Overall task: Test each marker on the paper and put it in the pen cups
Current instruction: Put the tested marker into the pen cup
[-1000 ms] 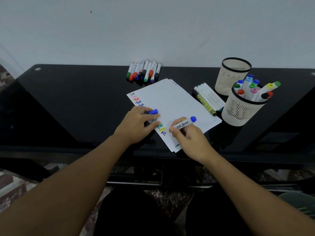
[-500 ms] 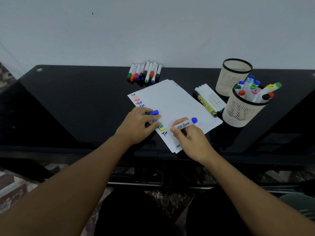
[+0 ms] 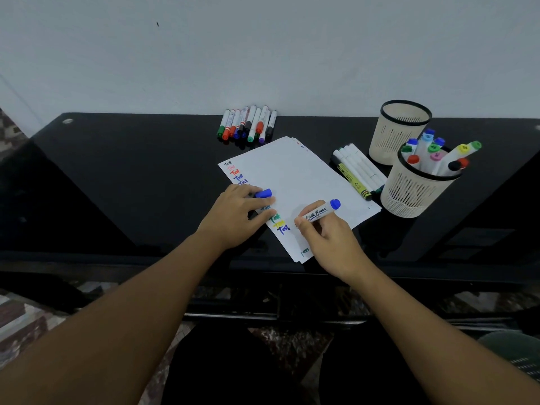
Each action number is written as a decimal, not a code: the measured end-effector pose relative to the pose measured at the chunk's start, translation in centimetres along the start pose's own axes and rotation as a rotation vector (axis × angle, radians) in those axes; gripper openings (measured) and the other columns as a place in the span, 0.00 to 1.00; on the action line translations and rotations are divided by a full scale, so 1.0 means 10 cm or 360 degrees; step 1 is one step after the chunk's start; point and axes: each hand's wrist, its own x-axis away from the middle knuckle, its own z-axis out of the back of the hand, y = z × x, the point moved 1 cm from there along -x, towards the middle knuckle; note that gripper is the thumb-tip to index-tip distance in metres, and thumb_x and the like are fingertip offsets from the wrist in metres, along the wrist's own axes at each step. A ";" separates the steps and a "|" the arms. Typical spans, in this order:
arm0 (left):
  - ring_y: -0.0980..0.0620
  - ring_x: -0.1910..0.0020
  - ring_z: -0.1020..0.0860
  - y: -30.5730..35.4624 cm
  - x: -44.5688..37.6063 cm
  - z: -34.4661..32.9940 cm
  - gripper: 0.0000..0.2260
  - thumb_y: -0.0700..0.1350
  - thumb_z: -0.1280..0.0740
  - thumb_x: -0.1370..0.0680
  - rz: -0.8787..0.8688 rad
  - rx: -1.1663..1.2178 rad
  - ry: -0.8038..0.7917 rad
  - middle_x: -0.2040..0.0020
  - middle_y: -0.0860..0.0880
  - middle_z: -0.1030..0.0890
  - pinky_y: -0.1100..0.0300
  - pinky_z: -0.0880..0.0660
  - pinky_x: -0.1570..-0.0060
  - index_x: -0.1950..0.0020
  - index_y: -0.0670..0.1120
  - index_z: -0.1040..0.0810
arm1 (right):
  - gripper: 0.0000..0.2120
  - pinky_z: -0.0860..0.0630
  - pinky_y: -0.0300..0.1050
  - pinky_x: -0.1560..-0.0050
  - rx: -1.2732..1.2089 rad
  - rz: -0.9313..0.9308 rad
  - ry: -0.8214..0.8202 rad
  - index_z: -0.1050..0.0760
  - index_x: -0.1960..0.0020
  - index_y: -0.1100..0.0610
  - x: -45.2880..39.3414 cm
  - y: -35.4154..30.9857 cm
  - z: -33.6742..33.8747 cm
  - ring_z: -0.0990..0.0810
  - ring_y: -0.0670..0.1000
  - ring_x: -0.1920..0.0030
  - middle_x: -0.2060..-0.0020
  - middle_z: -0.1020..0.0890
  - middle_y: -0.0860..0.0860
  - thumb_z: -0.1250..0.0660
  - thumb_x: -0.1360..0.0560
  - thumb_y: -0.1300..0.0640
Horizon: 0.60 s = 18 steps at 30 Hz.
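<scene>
Head view, centre: almost no change from before. Right hand [image 3: 330,241] fingers pinching blue marker [image 3: 320,212] tip-down on paper [image 3: 304,173]; left hand [image 3: 236,214] fingers pinching its cap [image 3: 263,193]. Testing apparently unfinished, cups [image 3: 415,191] waiting at right.

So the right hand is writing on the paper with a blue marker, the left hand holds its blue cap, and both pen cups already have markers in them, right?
Not quite. Only the nearer pen cup has markers in it; no markers show in the farther pen cup. The head view shows this. The rest stands: the right hand holds the blue marker on the paper, and the left hand holds the blue cap.
</scene>
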 end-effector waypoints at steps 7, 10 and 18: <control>0.53 0.37 0.26 0.04 0.02 0.06 0.23 0.53 0.32 0.19 0.0053 0.0066 0.0101 0.32 0.50 0.26 0.57 0.25 0.42 0.23 0.54 0.30 | 0.07 0.22 0.50 0.54 0.0050 0.0006 0.0005 0.24 0.47 0.49 -0.01 0.01 -0.01 0.19 0.50 0.57 0.58 0.17 0.50 0.38 0.15 0.48; 0.49 0.37 0.29 0.00 0.00 0.05 0.25 0.54 0.32 0.19 0.0214 -0.0003 0.0117 0.36 0.49 0.26 0.54 0.28 0.38 0.23 0.50 0.30 | 0.02 0.23 0.40 0.55 -0.0278 -0.0016 0.0102 0.26 0.43 0.46 0.00 -0.01 0.02 0.19 0.45 0.57 0.57 0.18 0.45 0.36 0.16 0.50; 0.51 0.48 0.28 -0.02 -0.02 0.02 0.12 0.47 0.33 0.18 0.0162 -0.0014 0.0167 0.48 0.51 0.22 0.51 0.26 0.46 0.35 0.48 0.20 | 0.22 0.27 0.35 0.46 -0.0434 -0.0081 -0.0025 0.32 0.31 0.37 -0.05 0.02 0.06 0.21 0.41 0.42 0.44 0.18 0.38 0.38 0.16 0.61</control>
